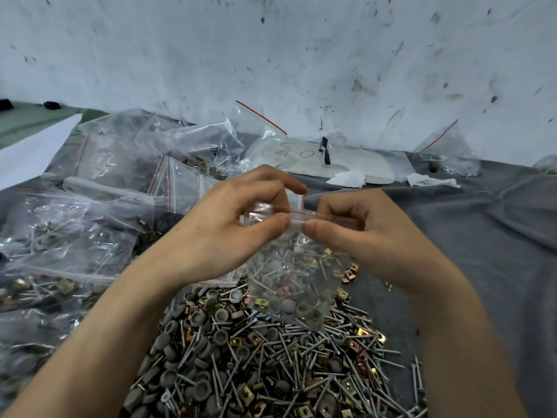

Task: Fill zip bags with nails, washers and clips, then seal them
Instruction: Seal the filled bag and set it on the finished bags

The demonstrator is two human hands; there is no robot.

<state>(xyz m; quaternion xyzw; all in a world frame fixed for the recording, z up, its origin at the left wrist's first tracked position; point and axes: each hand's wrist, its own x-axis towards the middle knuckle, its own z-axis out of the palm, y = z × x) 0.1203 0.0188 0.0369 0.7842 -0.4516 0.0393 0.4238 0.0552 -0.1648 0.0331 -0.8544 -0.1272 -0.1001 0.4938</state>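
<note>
- Head view: 1 clear zip bag (297, 279) hangs mid-frame between both hands, above the loose pile (271, 363).
- The bag's long axis runs top to bottom in view. Its mouth is up and its bottom edge points down and slightly right, toward the pile.
- The red zip strip (304, 212) runs left to right along the mouth, between the 2 thumbs.
- Left hand (241, 227): thumb and curled fingers pinch the left end of the mouth in a narrow grip.
- Right hand (364, 233): thumb and forefinger pinch the strip just right of the left thumb, and the other fingers are curled in.
- Contents: nails, grey washers and brass-coloured clips, settled in the bag's lower part.
- Whether the strip is pressed closed: cannot tell.
- The pile is nails, washers and clips mixed together, lying on a grey cloth (482, 242).
- Filled bags (90, 212) are heaped on the cloth at left.
- A scuffed white wall (271, 55) stands behind.
</note>
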